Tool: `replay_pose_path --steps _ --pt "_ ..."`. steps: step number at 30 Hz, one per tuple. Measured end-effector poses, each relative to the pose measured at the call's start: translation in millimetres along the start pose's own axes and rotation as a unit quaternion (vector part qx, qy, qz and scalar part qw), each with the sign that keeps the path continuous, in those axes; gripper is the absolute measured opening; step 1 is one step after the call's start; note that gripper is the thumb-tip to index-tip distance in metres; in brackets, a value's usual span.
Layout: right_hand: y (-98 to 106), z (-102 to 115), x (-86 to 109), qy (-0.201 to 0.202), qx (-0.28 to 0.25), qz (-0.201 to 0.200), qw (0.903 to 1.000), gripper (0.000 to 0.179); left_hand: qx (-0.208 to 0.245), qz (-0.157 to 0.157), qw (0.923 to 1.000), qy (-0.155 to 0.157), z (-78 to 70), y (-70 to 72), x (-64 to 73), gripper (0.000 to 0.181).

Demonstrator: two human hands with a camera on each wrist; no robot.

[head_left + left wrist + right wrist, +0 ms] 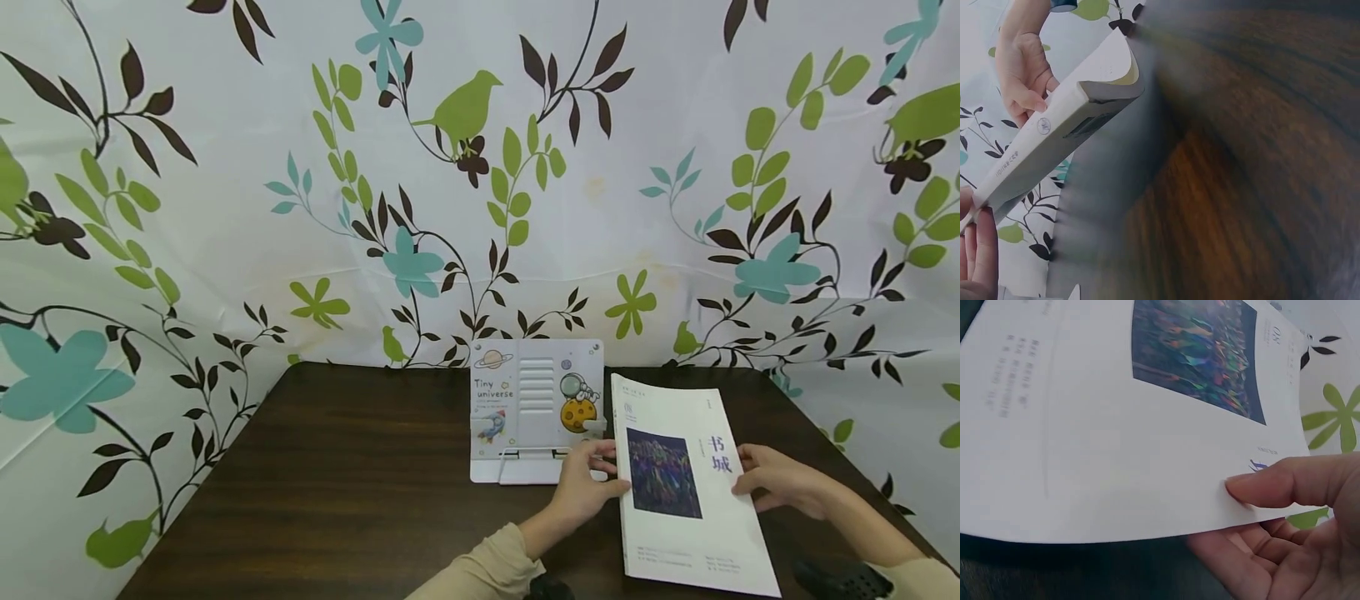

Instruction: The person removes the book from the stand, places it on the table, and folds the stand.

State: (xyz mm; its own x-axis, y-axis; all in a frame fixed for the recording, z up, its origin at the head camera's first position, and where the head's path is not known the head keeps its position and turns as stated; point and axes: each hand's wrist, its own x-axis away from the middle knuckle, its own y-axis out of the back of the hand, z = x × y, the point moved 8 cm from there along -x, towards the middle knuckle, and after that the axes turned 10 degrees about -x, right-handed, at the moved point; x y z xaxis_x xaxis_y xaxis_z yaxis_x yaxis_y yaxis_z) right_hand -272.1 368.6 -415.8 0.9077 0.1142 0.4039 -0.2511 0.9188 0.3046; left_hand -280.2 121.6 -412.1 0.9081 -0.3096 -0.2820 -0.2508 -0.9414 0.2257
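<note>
Behind everything, a white cloth point(225, 225) printed with leaves, birds and flowers spreads across the background, and before it reaches a dark, wood-grained table point(360, 450). Over the table's right part, a white magazine point(723, 517) faces cover up, its spine on the left; at least its right edge is clear of the tabletop, with fingers showing beneath. It looks fairly light and bendy, firmest along the spine and floppier at the open side, where a corner curls in the left wrist view. Its smooth cover could slide or crease, so thumbs above and fingers below, on spine and opposite edge, seems the sound hold. Just left of it stands a smaller white bookstand point(495, 425) with space drawings. The left hand point(581, 485) grips the spine, and the right hand point(783, 483) pinches the facing edge about midway along, so the magazine lies between them, its dark cover picture point(663, 475) nearer the left thumb.
</note>
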Motion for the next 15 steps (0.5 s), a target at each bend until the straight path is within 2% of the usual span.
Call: replay_pose_path --steps 4,10,15 --pt "5 -6 -0.2 -0.01 -0.001 0.005 0.9999 0.051 0.012 -0.001 0.9997 0.019 2.3 -5.8 1.2 0.044" --pt "11 -12 -1.4 -0.004 -0.003 0.033 0.9995 0.047 0.029 -0.003 0.9989 0.037 6.7 -14.2 1.8 0.045" --pt "14 -14 -1.7 -0.004 -0.001 0.04 0.9992 0.046 0.036 -0.007 0.9977 0.057 13.3 -20.4 1.6 0.046"
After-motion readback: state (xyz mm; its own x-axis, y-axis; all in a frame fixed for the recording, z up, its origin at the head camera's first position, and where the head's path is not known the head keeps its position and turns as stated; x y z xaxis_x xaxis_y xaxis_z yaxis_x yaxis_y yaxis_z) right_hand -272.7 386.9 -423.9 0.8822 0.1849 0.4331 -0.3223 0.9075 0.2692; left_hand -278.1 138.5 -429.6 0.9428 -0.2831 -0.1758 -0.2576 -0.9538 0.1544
